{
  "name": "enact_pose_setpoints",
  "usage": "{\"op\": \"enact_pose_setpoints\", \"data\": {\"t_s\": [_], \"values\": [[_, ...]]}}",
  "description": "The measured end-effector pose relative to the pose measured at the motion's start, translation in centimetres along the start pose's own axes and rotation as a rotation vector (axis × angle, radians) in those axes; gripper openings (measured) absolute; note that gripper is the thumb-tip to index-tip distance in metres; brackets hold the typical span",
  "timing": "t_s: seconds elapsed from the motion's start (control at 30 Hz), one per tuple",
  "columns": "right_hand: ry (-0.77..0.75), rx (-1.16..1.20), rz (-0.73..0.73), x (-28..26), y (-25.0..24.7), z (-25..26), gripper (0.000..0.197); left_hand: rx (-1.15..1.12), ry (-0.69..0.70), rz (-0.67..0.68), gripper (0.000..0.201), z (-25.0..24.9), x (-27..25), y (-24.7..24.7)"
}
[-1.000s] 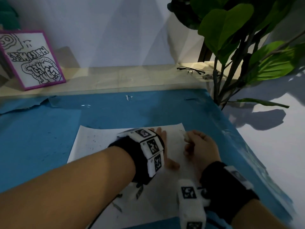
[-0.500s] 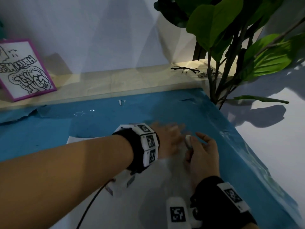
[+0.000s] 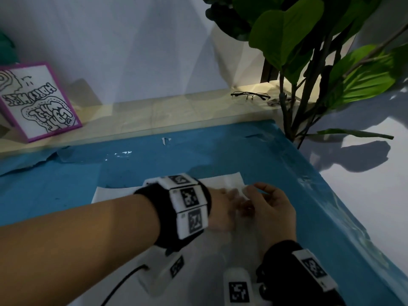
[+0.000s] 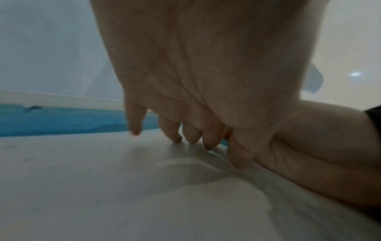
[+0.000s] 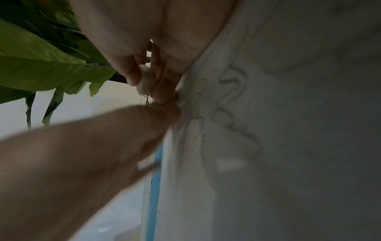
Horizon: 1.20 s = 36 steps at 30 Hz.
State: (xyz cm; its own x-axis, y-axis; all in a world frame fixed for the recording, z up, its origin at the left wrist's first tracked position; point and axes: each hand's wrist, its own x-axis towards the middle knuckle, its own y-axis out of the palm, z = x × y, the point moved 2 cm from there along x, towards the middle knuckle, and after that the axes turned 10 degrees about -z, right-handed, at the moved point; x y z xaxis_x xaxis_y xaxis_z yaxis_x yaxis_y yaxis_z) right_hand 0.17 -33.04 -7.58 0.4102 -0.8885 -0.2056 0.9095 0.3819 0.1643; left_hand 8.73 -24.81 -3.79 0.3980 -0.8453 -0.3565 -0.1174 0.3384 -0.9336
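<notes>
The right hand [image 3: 271,208] keeps a tight grip, its curled fingers pinching a small white lump [image 5: 145,79], perhaps an eraser, at the far right corner of the paper [image 3: 114,193]. The paper lies flat on the blue-covered table [image 3: 55,191]. The left hand [image 3: 220,208] has an open grip, its fingertips [image 4: 175,138] pressing the sheet. Faint pencil loops on the sheet spell nothing legible. The purple-framed drawing [image 3: 39,100] bears bubble letters, apparently reversed and unreadable.
</notes>
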Motion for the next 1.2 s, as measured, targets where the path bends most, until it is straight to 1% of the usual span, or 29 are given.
{"op": "enact_pose_setpoints", "data": {"t_s": [0.03, 0.07, 0.1, 0.13, 0.17, 0.2, 0.23, 0.27, 0.3, 0.33, 0.37, 0.4, 0.43, 0.5, 0.57, 0.6, 0.63, 0.7, 0.73, 0.8, 0.87, 0.9, 0.97, 1.03, 1.07, 1.13, 1.2], "values": [[-0.001, -0.031, 0.006, 0.0, 0.0, -0.1, 0.006, 0.000, -0.097, 0.051, 0.063, 1.5, 0.0, 0.9], [0.001, -0.058, 0.018, 0.0, 0.0, -0.1, 0.004, 0.021, -0.216, 0.018, 0.068, 3.4, -0.1, 1.5], [0.001, -0.081, 0.032, -0.1, 0.0, -0.1, 0.003, 0.076, -0.386, -0.011, 0.070, 5.1, -0.6, 1.6], [-0.007, -0.102, 0.042, -0.2, 0.0, -0.1, 0.003, 0.107, -0.503, -0.019, 0.071, 6.4, -0.9, 1.5], [-0.018, -0.124, 0.051, -0.2, -0.1, -0.1, 0.003, 0.108, -0.527, -0.015, 0.073, 6.5, -1.3, 1.4], [-0.028, -0.152, 0.060, -0.2, 0.0, 0.0, 0.003, 0.037, -0.470, -0.049, 0.077, 5.7, -1.6, 1.1], [-0.026, -0.190, 0.070, -0.3, 0.0, 0.1, 0.003, -0.056, -0.366, -0.078, 0.080, 4.3, -2.0, 0.8], [-0.009, -0.235, 0.087, -0.2, 0.3, 0.4, 0.002, -0.140, -0.266, -0.080, 0.082, 2.7, -2.4, 0.8], [0.021, -0.266, 0.109, 0.0, 0.5, 0.8, 0.004, -0.207, -0.218, -0.063, 0.085, 1.5, -2.7, 1.1], [0.052, -0.271, 0.134, 0.4, 0.8, 1.3, 0.007, -0.237, -0.214, -0.045, 0.091, 0.8, -2.7, 1.6], [0.073, -0.268, 0.155, 1.2, 1.2, 2.0, 0.008, -0.256, -0.239, -0.026, 0.099, 0.9, -2.2, 2.1], [0.057, -0.303, 0.167, 2.1, 1.5, 2.9, 0.008, -0.260, -0.269, -0.011, 0.107, 1.0, -1.7, 2.7], [-0.002, -0.422, 0.181, 3.1, 1.7, 4.0, 0.007, -0.256, -0.283, 0.000, 0.114, 1.3, -1.1, 3.1], [-0.213, -0.806, 0.254, 4.7, 2.2, 5.8, 0.010, -0.254, -0.296, 0.003, 0.123, 1.5, -0.5, 3.3], [-0.401, -1.087, 0.405, 4.6, 3.0, 6.4, 0.013, -0.248, -0.298, -0.002, 0.127, 1.5, -0.2, 3.6], [-0.435, -1.158, 0.498, 4.2, 3.4, 6.1, 0.015, -0.243, -0.299, -0.002, 0.129, 1.4, -0.2, 3.7], [-0.438, -1.205, 0.568, 3.9, 3.7, 5.5, 0.015, -0.237, -0.301, -0.009, 0.130, 1.5, -0.1, 3.8], [-0.430, -1.237, 0.624, 3.8, 3.9, 4.6, 0.012, -0.237, -0.298, -0.018, 0.132, 1.7, 0.2, 4.3], [-0.421, -1.237, 0.622, 4.0, 3.8, 4.5, 0.011, -0.250, -0.298, -0.020, 0.133, 1.8, 0.2, 4.4], [-0.425, -1.264, 0.572, 5.0, 3.7, 5.1, 0.008, -0.272, -0.295, -0.028, 0.134, 2.1, 0.2, 4.6], [-0.505, -1.361, 0.548, 5.6, 4.3, 5.9, 0.005, -0.283, -0.300, -0.033, 0.135, 2.1, 0.3, 4.8], [-0.546, -1.389, 0.555, 5.6, 4.8, 6.2, 0.009, -0.284, -0.303, -0.036, 0.136, 2.1, 0.4, 4.9], [-0.538, -1.375, 0.636, 5.1, 5.6, 6.2, 0.015, -0.273, -0.304, -0.032, 0.136, 2.2, 0.7, 5.3], [-0.509, -1.376, 0.728, 4.2, 5.5, 5.4, 0.007, -0.257, -0.294, -0.040, 0.136, 2.1, 0.9, 5.6], [-0.498, -1.383, 0.744, 4.1, 5.1, 5.0, 0.004, -0.259, -0.292, -0.044, 0.136, 2.1, 1.0, 5.6], [-0.473, -1.374, 0.686, 4.9, 4.7, 4.8, 0.010, -0.261, -0.304, -0.046, 0.133, 1.9, 1.0, 5.5], [-0.535, -1.423, 0.624, 5.8, 5.1, 5.5, 0.011, -0.241, -0.319, -0.043, 0.130, 1.7, 0.8, 5.3]]}}
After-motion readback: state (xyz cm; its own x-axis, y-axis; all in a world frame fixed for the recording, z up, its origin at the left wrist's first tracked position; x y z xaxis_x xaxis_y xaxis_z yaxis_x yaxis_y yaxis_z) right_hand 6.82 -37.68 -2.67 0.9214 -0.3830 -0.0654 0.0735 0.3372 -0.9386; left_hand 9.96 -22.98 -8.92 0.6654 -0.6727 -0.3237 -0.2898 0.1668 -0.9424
